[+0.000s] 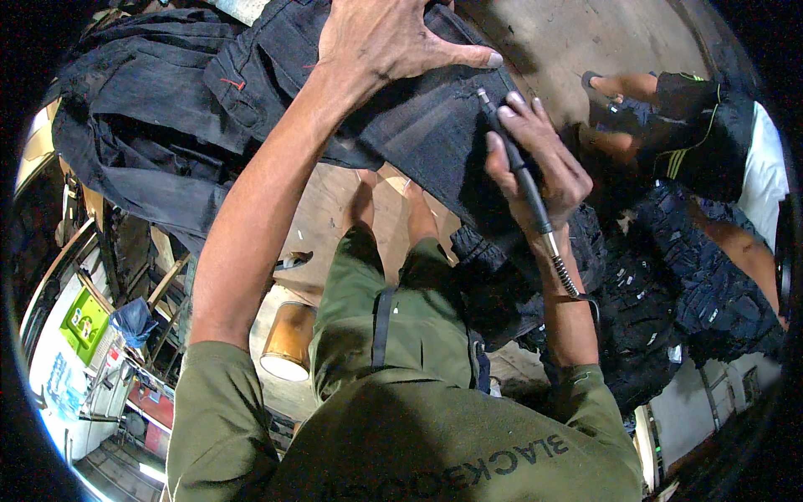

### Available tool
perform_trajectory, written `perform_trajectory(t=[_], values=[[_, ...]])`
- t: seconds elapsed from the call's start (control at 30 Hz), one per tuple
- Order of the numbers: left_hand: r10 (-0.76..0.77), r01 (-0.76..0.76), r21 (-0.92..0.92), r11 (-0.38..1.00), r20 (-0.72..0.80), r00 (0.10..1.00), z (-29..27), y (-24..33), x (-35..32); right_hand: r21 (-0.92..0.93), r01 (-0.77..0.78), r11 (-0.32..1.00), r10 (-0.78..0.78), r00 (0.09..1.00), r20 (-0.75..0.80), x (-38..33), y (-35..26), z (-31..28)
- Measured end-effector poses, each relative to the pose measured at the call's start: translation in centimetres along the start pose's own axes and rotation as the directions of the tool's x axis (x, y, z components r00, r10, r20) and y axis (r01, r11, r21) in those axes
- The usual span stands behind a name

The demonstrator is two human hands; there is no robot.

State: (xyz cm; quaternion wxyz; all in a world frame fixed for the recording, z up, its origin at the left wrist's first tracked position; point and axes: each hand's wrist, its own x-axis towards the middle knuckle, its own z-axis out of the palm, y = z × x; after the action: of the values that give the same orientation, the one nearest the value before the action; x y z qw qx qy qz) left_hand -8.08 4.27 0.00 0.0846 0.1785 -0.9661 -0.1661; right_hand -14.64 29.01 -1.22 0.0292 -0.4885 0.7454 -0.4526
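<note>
Dark denim jeans [410, 125] are stretched out in front of me, with red stitching on one part at the left. My left hand [376, 38] lies on the denim at the top, its thumb stretched toward the right edge; the other fingers are partly cut off by the picture's edge. In my right hand [544, 159] is a slim black rotary tool handpiece [520, 171] with a metal tip and a spring-wrapped cable end. Its tip is at a small frayed patch [473, 90] on the denim, though I cannot tell whether it touches.
More dark denim [142, 125] hangs in folds at the left. A pile of black garments [627, 309] lies to the right, near another person in black shorts [694, 125]. A yellowish-brown cylindrical container [289, 339] stands by my legs. At the far left is a green tray [84, 322].
</note>
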Motion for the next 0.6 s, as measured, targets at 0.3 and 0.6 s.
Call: perform_trajectory(t=[0.3,0.6], values=[[-0.005,0.005,0.009,1.000,-0.020,1.000,0.50,-0.27,0.35,0.000,0.056,0.998,-0.056,0.996,0.063,0.00,0.24,0.04],[0.001,0.001,0.060,0.998,-0.037,0.999,0.98,-0.51,0.39,0.013,0.011,1.000,-0.011,1.000,0.016,-0.25,0.38,-0.08]])
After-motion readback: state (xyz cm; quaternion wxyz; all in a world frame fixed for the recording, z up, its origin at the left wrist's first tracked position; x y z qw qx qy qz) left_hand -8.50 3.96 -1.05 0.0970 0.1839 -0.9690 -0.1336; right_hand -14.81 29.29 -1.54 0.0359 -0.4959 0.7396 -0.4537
